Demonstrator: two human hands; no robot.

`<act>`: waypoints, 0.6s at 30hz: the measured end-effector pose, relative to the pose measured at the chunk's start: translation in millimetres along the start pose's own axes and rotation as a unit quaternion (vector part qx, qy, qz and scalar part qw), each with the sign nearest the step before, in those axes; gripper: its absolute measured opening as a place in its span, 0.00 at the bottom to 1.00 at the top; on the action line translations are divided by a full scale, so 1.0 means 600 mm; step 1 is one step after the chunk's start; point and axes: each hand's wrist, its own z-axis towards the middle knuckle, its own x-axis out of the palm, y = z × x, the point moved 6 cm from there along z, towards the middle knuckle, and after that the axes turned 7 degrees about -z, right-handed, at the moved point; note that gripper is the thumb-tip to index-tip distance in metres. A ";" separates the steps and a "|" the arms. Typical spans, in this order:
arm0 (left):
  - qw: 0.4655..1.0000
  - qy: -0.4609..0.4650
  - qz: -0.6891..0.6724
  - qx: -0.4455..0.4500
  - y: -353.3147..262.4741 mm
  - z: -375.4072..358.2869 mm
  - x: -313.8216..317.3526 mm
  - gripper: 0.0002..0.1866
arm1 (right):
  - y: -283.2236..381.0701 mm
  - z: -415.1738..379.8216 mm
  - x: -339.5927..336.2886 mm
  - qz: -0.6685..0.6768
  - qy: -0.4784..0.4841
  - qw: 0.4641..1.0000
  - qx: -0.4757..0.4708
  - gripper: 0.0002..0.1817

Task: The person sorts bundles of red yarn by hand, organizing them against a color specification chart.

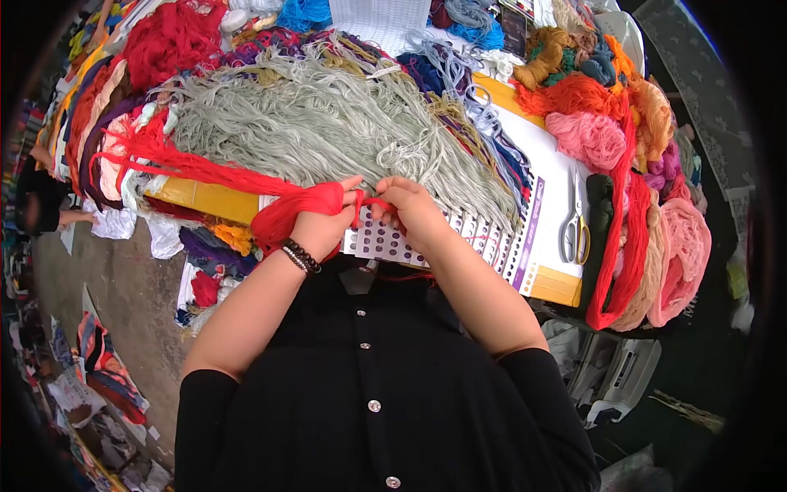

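Observation:
Red thread (283, 209) lies bunched around my left hand (332, 217), whose fingers are wrapped in it; a long tail of it runs to the upper left over the pile. My right hand (410, 209) is close beside, its fingers curled on a red strand between the two hands. Under the hands is a white card with rows of punched holes (379, 244). A large heap of grey-green thread (303, 115) spreads just beyond them. Loose red strands hang below the card near my right wrist.
Scissors (575, 225) lie on the white board (537, 164) at the right. Beyond them hang red, tan and pink skeins (684, 254). Dark red yarn (174, 41) sits at the upper left. Another person's hand (78, 216) shows at the far left edge.

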 end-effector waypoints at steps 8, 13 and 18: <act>0.992 -0.127 -0.006 -0.027 -0.017 -0.004 -0.091 0.14 | -0.023 0.031 0.007 -0.224 -0.030 0.974 -0.019 0.09; 0.963 -0.131 -0.231 -0.039 -0.057 -0.035 -0.173 0.13 | -0.021 0.024 0.007 -0.271 -0.047 0.961 -0.004 0.11; 0.937 -0.146 -0.317 0.012 -0.143 -0.073 -0.267 0.17 | -0.009 0.023 0.004 -0.368 -0.078 0.924 -0.061 0.12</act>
